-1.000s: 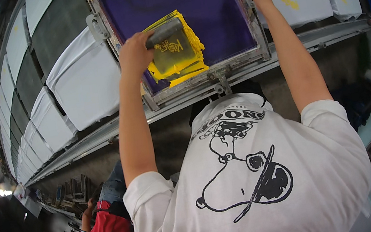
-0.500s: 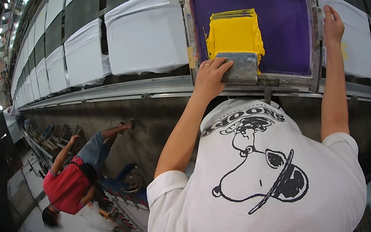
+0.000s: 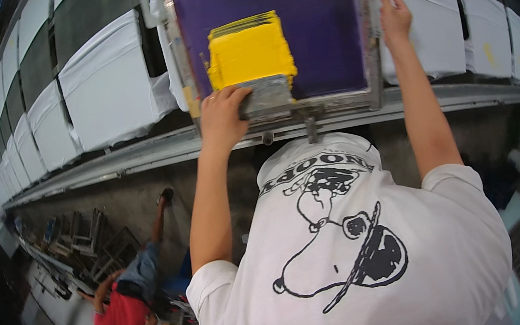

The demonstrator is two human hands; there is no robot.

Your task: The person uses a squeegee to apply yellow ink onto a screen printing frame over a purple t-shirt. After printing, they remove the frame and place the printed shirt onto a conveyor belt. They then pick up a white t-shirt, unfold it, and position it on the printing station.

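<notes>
A screen-printing frame (image 3: 367,45) with a purple mesh (image 3: 323,45) lies over the printing bench in front of me. A thick square of yellow ink (image 3: 246,50) sits on the mesh's lower left. My left hand (image 3: 224,114) grips a short grey squeegee (image 3: 270,94) along that square's lower edge, near the frame's bottom bar. Beside the frame's right rail, my right hand (image 3: 395,21) has its fingers curled near the metal fittings; what they hold, if anything, is too small to make out.
Rows of white cloth pieces (image 3: 98,92) on dark boards run left and right along a metal rail (image 3: 150,150). At lower left a person in a red shirt (image 3: 122,321) is beside stacked metal frames (image 3: 89,235) on the floor.
The squeegee has moved down from over the ink patch to its lower edge, exposing a smooth yellow square. My right hand is lower along the frame. The person in red has shifted.
</notes>
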